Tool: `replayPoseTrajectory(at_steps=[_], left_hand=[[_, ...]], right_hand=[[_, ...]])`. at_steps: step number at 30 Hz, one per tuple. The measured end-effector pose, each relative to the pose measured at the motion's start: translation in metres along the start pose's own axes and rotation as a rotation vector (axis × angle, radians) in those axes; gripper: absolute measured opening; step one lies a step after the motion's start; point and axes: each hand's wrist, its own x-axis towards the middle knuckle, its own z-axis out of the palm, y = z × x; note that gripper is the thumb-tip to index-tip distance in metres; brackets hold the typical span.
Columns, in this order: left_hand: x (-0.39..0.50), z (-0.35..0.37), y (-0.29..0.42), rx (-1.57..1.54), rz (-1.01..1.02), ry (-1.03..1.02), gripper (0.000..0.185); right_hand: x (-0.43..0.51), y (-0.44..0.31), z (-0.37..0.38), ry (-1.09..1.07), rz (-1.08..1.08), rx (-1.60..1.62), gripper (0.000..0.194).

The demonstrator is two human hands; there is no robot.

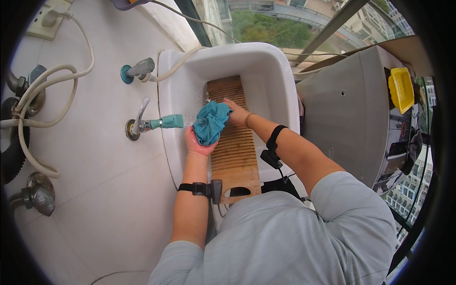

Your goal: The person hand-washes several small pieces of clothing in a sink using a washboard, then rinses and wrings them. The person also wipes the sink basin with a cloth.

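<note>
A bunched, wet teal cloth (pixel 211 123) is held between my two hands over a white laundry sink (pixel 285 82). My left hand (pixel 200 142) supports it from the lower left, palm wet. At its right side, my right hand (pixel 236 111) grips the cloth's edge. Water runs onto the cloth from a wall tap with a teal nozzle (pixel 167 122); the tap's lever (pixel 143 108) points up in the picture. Under the hands, a ridged wooden washboard (pixel 233 153) leans in the sink, its end with the oval hole towards my body. Small splashes show near the far end of the board.
Left of the sink, the tiled wall carries a second valve (pixel 140 67) with a pale hose and a looped hose (pixel 74 74). A grey appliance (pixel 335 92) stands to the right, with a yellow plastic tray (pixel 402 91) at its far side. A window lies beyond the sink.
</note>
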Motion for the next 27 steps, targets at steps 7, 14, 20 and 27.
replayPoseTrajectory(at_steps=[7, 14, 20, 27], left_hand=[[0.022, -0.008, -0.013, 0.258, 0.347, 0.442, 0.060], [0.042, -0.036, -0.026, 0.082, 0.222, 0.301, 0.044], [0.038, 0.000, -0.037, 0.284, 0.216, 0.553, 0.043], [0.025, 0.002, -0.012, 0.101, 0.307, 0.474, 0.052]], right_hand=[[-0.042, -0.079, -0.011, 0.132, -0.307, 0.333, 0.061], [-0.080, -0.126, -0.001, 0.206, -0.454, -0.306, 0.030], [-0.008, -0.078, 0.013, 0.070, 0.222, 0.174, 0.022], [-0.050, -0.083, 0.027, 0.199, -0.252, 0.274, 0.026]])
